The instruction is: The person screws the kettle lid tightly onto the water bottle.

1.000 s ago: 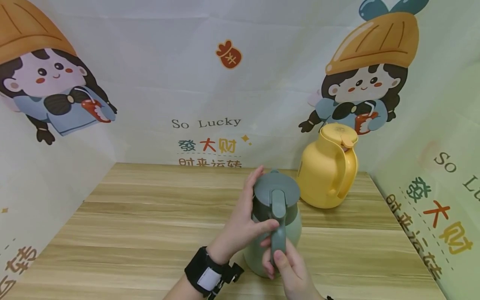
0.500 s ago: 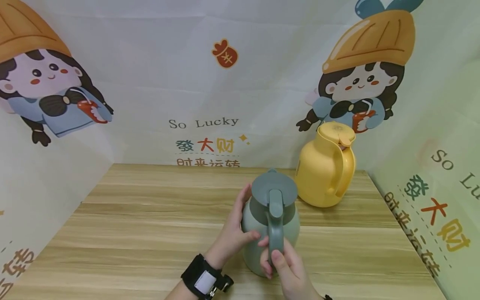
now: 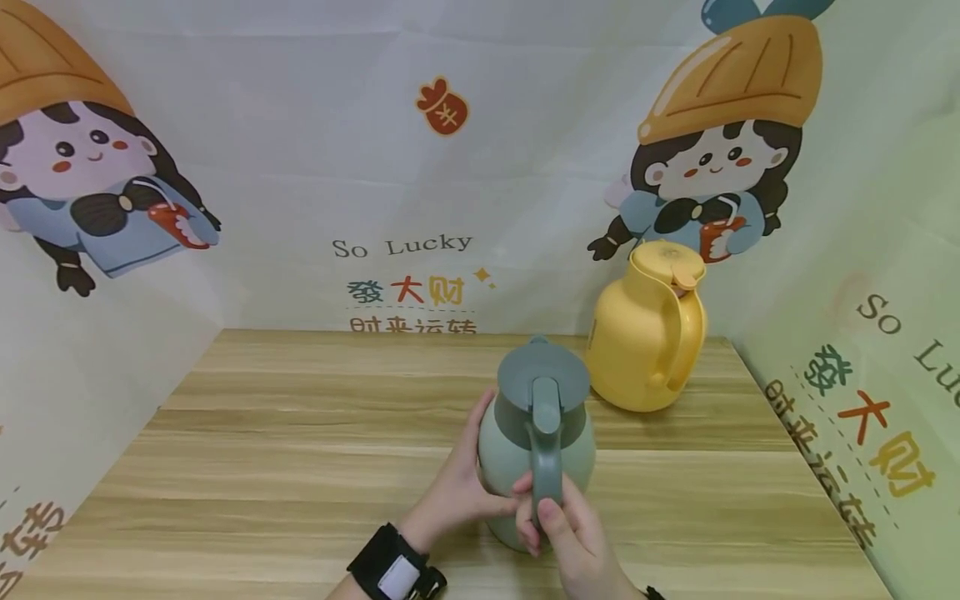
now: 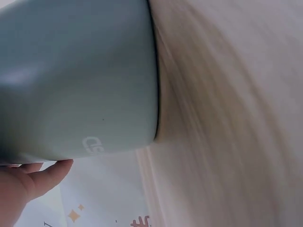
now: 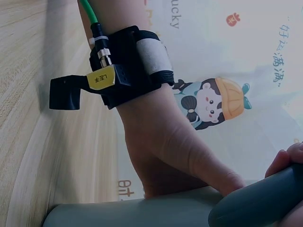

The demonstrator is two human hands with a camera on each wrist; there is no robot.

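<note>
A green thermos jug [image 3: 576, 454] stands on the wooden tabletop near the middle of the head view. Its dark lid [image 3: 525, 367] lies flat on top, and its handle [image 3: 548, 454] faces me. My right hand [image 3: 577, 537] grips the lower handle, thumb laid along it. Against the jug's left side, my left hand [image 3: 456, 479] cups the body, thumb on the near side close to the handle. In the left wrist view its fingertips [image 4: 56, 174] touch the body. The right wrist view shows the left hand [image 5: 175, 151] lying along the jug beside the handle.
A yellow thermos jug [image 3: 637, 350] stands behind and to the right of the green one. The wooden table [image 3: 300, 433] is enclosed by printed cloth walls [image 3: 300, 125] at the back and sides. A black strap with a camera [image 3: 390, 567] is on the left wrist.
My left hand has slid from beside the lid down to the middle of the green jug's body. The right hand keeps its grip on the handle. The whole head view has shifted slightly.
</note>
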